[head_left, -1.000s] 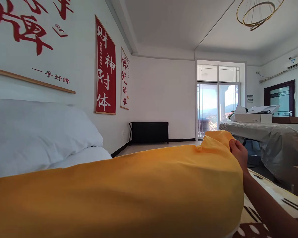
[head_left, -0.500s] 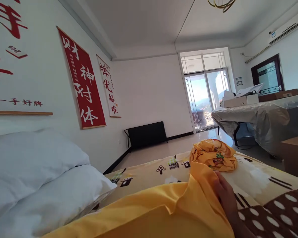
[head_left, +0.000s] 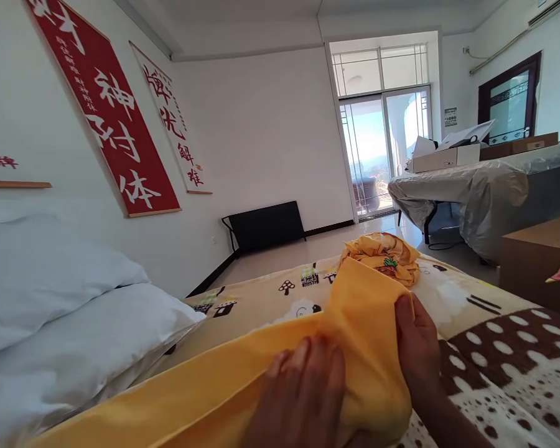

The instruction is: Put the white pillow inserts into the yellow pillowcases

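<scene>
A plain yellow cloth point(head_left: 205, 367) stretches across the bed in front of me, with one corner raised. My right hand point(head_left: 417, 345) grips the cloth's right edge between thumb and fingers. On the middle of the cloth lies my left hand point(head_left: 301, 389), fingers stretched out and back of the hand facing me; its palm is hidden. Beyond my right hand a bunched orange-yellow patterned cloth point(head_left: 385, 255) rests on the bed.
The bed's cream and brown patterned blanket point(head_left: 256, 298) spreads under the cloths. White pillows point(head_left: 102, 348) are stacked at the left. A cardboard box point(head_left: 541, 261) stands at the right, near a plastic-covered table point(head_left: 476, 186). A black folded panel point(head_left: 266, 225) leans by the far wall.
My left hand has come into view and onto the yellow cloth. My right hand has drawn the cloth's corner up and now shows its thumb. The view has tilted downward and turned slightly right.
</scene>
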A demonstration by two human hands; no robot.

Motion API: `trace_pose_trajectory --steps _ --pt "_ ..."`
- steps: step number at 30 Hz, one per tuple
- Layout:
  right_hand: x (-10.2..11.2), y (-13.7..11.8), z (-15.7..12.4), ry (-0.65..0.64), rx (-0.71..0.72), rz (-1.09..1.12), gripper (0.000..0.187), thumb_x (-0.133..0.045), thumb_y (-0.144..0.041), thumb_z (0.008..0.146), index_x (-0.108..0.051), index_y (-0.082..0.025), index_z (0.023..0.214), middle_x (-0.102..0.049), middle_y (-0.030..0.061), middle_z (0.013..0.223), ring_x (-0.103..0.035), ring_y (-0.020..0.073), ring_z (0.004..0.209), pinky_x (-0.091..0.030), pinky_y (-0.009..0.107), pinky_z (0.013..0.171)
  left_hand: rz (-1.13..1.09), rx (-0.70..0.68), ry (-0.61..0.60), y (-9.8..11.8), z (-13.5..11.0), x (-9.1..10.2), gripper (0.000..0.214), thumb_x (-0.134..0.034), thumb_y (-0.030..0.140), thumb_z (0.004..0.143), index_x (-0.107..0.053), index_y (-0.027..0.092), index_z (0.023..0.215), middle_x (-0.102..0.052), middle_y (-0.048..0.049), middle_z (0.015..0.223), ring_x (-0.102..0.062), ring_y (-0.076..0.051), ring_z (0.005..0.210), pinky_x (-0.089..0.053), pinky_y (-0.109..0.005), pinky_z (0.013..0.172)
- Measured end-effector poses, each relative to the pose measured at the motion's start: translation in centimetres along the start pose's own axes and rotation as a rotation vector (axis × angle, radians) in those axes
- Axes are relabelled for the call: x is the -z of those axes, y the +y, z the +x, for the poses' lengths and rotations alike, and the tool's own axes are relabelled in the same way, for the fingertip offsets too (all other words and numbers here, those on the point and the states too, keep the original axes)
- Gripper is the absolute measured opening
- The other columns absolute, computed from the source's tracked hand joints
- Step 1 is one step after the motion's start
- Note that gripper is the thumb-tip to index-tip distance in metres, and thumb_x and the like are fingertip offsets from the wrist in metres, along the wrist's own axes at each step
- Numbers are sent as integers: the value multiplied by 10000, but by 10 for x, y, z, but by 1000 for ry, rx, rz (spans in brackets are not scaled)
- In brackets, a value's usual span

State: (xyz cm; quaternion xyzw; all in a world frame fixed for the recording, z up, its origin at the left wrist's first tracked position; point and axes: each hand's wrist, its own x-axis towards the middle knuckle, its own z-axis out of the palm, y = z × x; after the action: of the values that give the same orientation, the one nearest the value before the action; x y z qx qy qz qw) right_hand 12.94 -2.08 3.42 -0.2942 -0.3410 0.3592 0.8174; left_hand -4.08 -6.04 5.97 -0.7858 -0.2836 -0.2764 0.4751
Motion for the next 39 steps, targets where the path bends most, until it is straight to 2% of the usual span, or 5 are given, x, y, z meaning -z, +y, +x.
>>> trace_pose_trajectory --steps 6,12,21,30,39 --pt "6 17 19 -23 95 -11 300 -559 -500 838 -560 -200 829 -544 -5 687 -486 134 604 -403 229 516 -56 207 -215 -37 27 -11 643 -615 457 755 -443 88 1253 -638 -127 1055 -583 -291 957 -383 -487 905" --pt "12 14 48 24 162 21 303 -560 -491 845 -541 -196 779 -501 -29 690 -447 99 597 -365 200 515 -125 264 -437 -61 30 -30 243 -568 385 832 -494 163 897 -635 -46 797 -589 -235 725 -406 -381 667" --pt "8 25 31 -299 507 -499 328 -500 -376 885 -518 -183 620 -361 -65 484 -333 79 449 -287 207 441 224 171 -61 -103 55 -86 220 -481 333 877 -500 185 715 -562 -34 643 -516 -216 657 -335 -371 672" --pt "16 51 68 -490 140 -435 414 -606 -460 797 -614 -163 1085 -660 80 1013 -598 242 939 -494 352 796 64 -17 322 -90 57 -90 34 -538 121 831 -536 136 862 -571 -51 784 -528 -176 752 -429 -324 703" --pt "14 51 69 -518 55 -466 422 -627 -486 769 -633 -140 1011 -675 64 959 -604 244 902 -500 340 761 -155 -171 -150 -18 -21 -72 446 -524 395 842 -526 242 1260 -484 -64 1387 -370 -285 1310 -177 -496 1114"
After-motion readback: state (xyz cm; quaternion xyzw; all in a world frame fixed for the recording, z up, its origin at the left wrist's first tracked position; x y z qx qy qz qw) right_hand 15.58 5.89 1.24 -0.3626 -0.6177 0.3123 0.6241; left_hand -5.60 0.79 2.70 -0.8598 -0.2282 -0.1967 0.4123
